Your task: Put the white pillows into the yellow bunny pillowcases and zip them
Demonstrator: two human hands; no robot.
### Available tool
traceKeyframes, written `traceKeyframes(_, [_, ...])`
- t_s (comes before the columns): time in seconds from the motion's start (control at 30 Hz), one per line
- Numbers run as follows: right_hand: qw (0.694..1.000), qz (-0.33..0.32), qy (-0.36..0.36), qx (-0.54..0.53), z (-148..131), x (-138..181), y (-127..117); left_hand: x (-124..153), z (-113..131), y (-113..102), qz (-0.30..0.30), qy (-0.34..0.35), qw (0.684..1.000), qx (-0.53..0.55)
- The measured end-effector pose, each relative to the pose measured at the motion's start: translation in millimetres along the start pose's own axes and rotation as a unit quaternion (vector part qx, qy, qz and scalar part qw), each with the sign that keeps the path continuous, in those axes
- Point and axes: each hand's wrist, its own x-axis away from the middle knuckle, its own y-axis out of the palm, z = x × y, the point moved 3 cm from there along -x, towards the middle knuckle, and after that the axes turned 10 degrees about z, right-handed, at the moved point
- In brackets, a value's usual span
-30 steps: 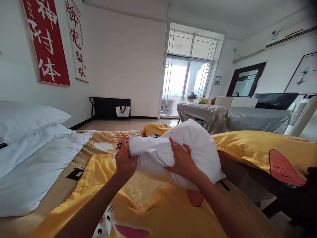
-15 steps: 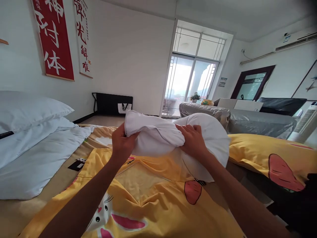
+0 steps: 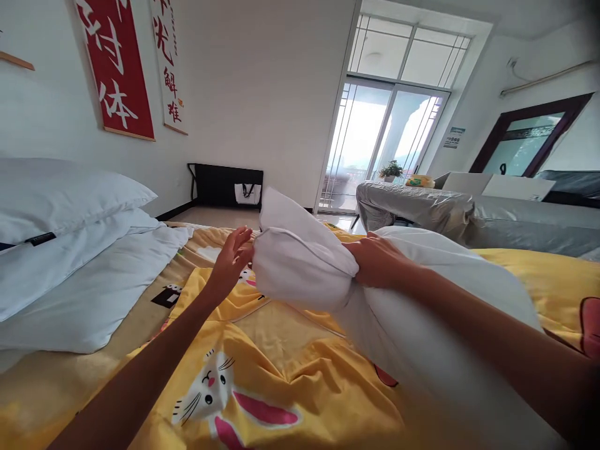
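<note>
A white pillow (image 3: pixel 304 269) is bunched at its middle, where my right hand (image 3: pixel 382 259) grips it closed. Its near end bulges out to the left of that fist, and the rest spreads to the lower right, partly behind my forearm. My left hand (image 3: pixel 234 256) is beside the bulging end, fingers apart and holding nothing; whether the fingertips touch the fabric I cannot tell. Below both hands lies a yellow pillowcase (image 3: pixel 262 337) with a rabbit and pink ears printed on it, its opening facing the white pillow.
White pillows (image 3: pixel 70 269) are stacked on the left of the patterned bed sheet (image 3: pixel 140 325). A yellow pillow (image 3: pixel 529 269) lies at the right. Beyond the bed stand a plastic-covered sofa (image 3: pixel 422 203), a black panel (image 3: pixel 215 181) with a white bag (image 3: pixel 247 194), and a glass door (image 3: pixel 379 137).
My left hand has let go of the pillow's end and opened. My right hand, still gripping, has moved right with the pillow, and the view has shifted.
</note>
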Motion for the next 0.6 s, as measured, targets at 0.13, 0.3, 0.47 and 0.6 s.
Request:
traceKeyframes(0.13, [0.999, -0.037, -0.017, -0.010, -2.3, -6.7, 20.7, 46.0, -59.4, -0.6, -0.102, -0.033, 0.985, -0.135])
traceKeyframes(0.3, [0.996, -0.065, -0.050, 0.026, -16.6, -28.5, 42.0, 120.9, -89.3, 16.6, -0.446, 0.158, 0.847, -0.241])
traceKeyframes(0.47, [0.986, -0.109, -0.116, 0.041, -47.9, -25.6, 106.2, 141.2, -92.3, 12.8, -0.500, 0.176, 0.794, -0.299])
traceKeyframes(0.6, [0.984, -0.116, -0.132, 0.008, -60.5, -11.0, 152.7, 137.5, -83.9, -4.2, -0.511, 0.167, 0.772, -0.338])
